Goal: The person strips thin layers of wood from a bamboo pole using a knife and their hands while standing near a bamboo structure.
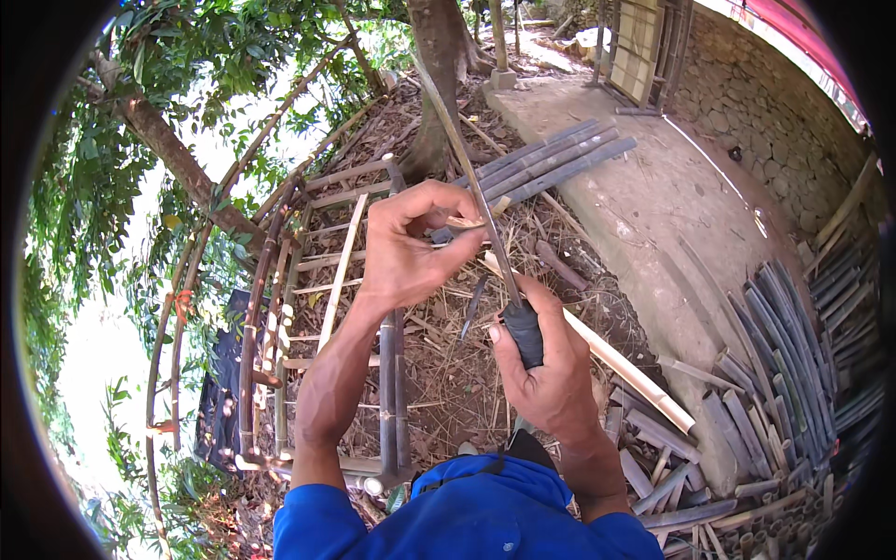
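My right hand [551, 369] is wrapped around the black-wrapped handle [525, 331] of a machete. Its long, narrow blade [453, 131] points up and away, tilted to the left. My left hand [415, 243] pinches a small bamboo piece [464, 224] between thumb and fingers, close against the blade's side; whether they touch, I cannot tell. Beyond my right hand, a long pale split bamboo strip [639, 378] runs down to the right, partly hidden by the hand.
A bamboo frame with rungs [389, 392] stands at the left, beside leafy branches. Dark bamboo poles [560, 159] lie ahead by a tree trunk [439, 84]. Many cut bamboo lengths [784, 327] are piled at the right, near a concrete path [644, 205] and stone wall [756, 112].
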Motion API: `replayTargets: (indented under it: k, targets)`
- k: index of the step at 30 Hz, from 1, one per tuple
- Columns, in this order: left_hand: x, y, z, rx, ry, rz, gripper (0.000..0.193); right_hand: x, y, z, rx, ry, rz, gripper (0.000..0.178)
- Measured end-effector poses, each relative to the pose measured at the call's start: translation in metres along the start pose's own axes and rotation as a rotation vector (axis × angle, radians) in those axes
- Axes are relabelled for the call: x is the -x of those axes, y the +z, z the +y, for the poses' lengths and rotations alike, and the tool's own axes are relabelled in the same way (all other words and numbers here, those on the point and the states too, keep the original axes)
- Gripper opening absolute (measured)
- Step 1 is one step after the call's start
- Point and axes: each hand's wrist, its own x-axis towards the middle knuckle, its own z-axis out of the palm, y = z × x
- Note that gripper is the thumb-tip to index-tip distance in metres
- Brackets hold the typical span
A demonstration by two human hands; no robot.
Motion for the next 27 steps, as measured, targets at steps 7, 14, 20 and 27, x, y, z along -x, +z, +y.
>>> replayTargets:
  k: [7,14,20,27]
  targets:
    - [0.000,0.005,-0.001,0.035,-0.018,0.007,0.022,0.000,-0.001,0.001,0.033,0.014,-0.004,0.051]
    - [-0.014,0.014,0.003,0.068,-0.014,-0.073,0.030,-0.004,-0.006,0.006,0.077,0.123,0.034,0.042]
    - [-0.087,-0.025,0.070,-0.471,0.516,-0.128,0.018,-0.012,-0.011,0.010,0.099,0.165,0.035,0.036]
    - [-0.180,-0.004,0.159,-0.796,0.863,-0.010,0.036,-0.027,-0.011,0.007,0.173,0.083,0.110,0.032]
